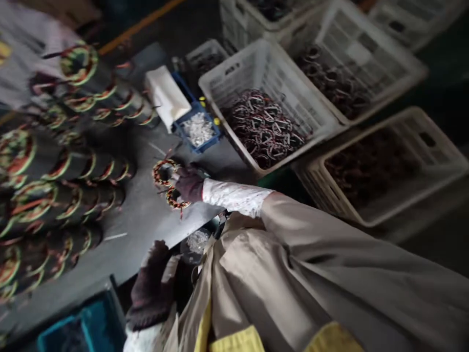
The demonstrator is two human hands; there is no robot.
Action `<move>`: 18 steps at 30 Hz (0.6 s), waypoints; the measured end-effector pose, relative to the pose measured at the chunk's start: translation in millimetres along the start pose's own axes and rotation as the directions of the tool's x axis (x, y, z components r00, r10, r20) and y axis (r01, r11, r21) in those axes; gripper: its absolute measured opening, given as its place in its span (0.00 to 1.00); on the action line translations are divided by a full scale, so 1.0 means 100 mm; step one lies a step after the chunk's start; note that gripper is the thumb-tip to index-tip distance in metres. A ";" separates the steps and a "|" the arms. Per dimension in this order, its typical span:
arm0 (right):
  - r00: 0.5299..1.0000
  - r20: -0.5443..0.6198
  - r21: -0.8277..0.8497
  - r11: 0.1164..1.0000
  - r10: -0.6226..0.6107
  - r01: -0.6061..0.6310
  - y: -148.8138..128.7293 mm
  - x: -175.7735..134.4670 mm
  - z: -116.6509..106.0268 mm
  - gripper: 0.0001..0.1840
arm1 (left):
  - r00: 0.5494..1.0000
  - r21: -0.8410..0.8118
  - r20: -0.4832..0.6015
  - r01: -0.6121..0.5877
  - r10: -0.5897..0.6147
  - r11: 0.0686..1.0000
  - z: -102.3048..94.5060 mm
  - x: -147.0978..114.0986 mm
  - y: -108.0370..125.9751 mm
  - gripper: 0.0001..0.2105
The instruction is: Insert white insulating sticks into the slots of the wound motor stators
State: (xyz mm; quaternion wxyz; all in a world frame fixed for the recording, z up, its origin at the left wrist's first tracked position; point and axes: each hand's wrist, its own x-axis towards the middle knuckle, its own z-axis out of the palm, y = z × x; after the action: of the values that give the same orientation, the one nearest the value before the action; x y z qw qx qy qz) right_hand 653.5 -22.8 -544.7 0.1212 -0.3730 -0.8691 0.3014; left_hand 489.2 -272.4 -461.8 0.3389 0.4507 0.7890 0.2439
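Observation:
My right hand (188,184), in a dark glove with pale fingertips, reaches over the grey table. Its fingers are bent around the near side of a wound stator (159,172) with red, black and yellowish wires. A second wound stator (172,199) lies right beside it, partly under the same hand. My left hand (154,281), also gloved, hangs near my body off the table's edge. Its thumb stands apart from the fingers and nothing shows in it.
Rows of stacked stators (88,161) fill the table's left part. A blue bin (216,132) of small white pieces stands beyond my right hand. A white crate (256,168) holds wire rings; another crate (366,222) is at right. A co-worker's sleeve (47,36) shows at upper left.

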 end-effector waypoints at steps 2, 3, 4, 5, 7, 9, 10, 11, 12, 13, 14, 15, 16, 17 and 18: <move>1.000 -0.018 -0.031 0.999 0.021 -0.021 -0.02 0.03 0.21 0.34 | 0.995 0.115 0.049 -0.097 0.091 0.989 -0.05 0.22 -0.05 0.34; 0.999 -0.029 -0.042 0.999 0.020 -0.021 -0.05 0.00 0.31 0.34 | 0.987 0.152 0.069 -0.157 0.148 0.976 -0.08 0.32 -0.08 0.31; 0.999 -0.041 -0.049 0.999 0.012 -0.014 -0.09 -0.04 0.41 0.33 | 0.975 0.183 0.105 -0.212 0.195 0.960 -0.10 0.43 -0.13 0.30; 0.999 -0.053 -0.056 0.998 0.005 -0.008 -0.12 -0.09 0.48 0.33 | 0.962 0.203 0.145 -0.257 0.230 0.945 -0.13 0.54 -0.19 0.29; 0.996 -0.087 -0.071 0.997 0.010 -0.016 -0.17 -0.18 0.55 0.33 | 0.935 0.222 0.241 -0.314 0.260 0.923 -0.18 0.77 -0.30 0.29; 0.989 -0.137 -0.084 0.995 0.050 -0.062 -0.16 -0.29 0.50 0.31 | 0.907 0.232 0.318 -0.357 0.276 0.905 -0.22 0.97 -0.39 0.28; 0.981 -0.174 -0.089 0.991 0.085 -0.101 -0.12 -0.37 0.43 0.29 | 0.891 0.235 0.354 -0.379 0.284 0.895 -0.23 1.06 -0.43 0.27; 0.966 -0.220 -0.093 0.983 0.133 -0.156 -0.06 -0.47 0.35 0.28 | 0.874 0.236 0.384 -0.403 0.296 0.884 -0.23 1.14 -0.46 0.26; 0.942 -0.274 -0.093 0.970 0.193 -0.226 0.02 -0.61 0.26 0.26 | 0.856 0.232 0.412 -0.432 0.314 0.872 -0.22 1.21 -0.48 0.25; 0.905 -0.335 -0.089 0.948 0.262 -0.307 0.11 -0.79 0.16 0.26 | 0.833 0.223 0.439 -0.464 0.337 0.857 -0.21 1.26 -0.48 0.24; 0.850 -0.402 -0.074 0.913 0.341 -0.402 0.20 -1.01 0.06 0.25 | 0.809 0.208 0.461 -0.497 0.364 0.842 -0.19 1.31 -0.48 0.24; 0.777 -0.468 -0.050 0.865 0.421 -0.499 0.29 -1.26 -0.03 0.24 | 0.786 0.189 0.473 -0.531 0.397 0.826 -0.16 1.34 -0.46 0.24; 0.677 -0.535 -0.009 0.798 0.505 -0.602 0.36 -1.53 -0.12 0.25 | 0.770 0.183 0.468 -0.564 0.433 0.805 -0.13 1.37 -0.41 0.25; 0.537 -0.595 0.058 0.699 0.598 -0.713 0.42 -1.80 -0.19 0.25 | 0.753 0.191 0.460 -0.600 0.469 0.776 -0.09 1.39 -0.35 0.26; 0.389 -0.638 0.135 0.594 0.665 -0.793 0.46 -2.07 -0.25 0.23 | 0.725 0.203 0.466 -0.646 0.508 0.736 -0.04 1.41 -0.26 0.28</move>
State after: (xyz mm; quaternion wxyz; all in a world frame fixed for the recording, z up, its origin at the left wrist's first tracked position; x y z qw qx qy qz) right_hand 834.2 -136.2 -550.4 0.2221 -0.8037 -0.5439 0.0948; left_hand 421.2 -161.4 -521.4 0.3038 0.7683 0.5543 0.1012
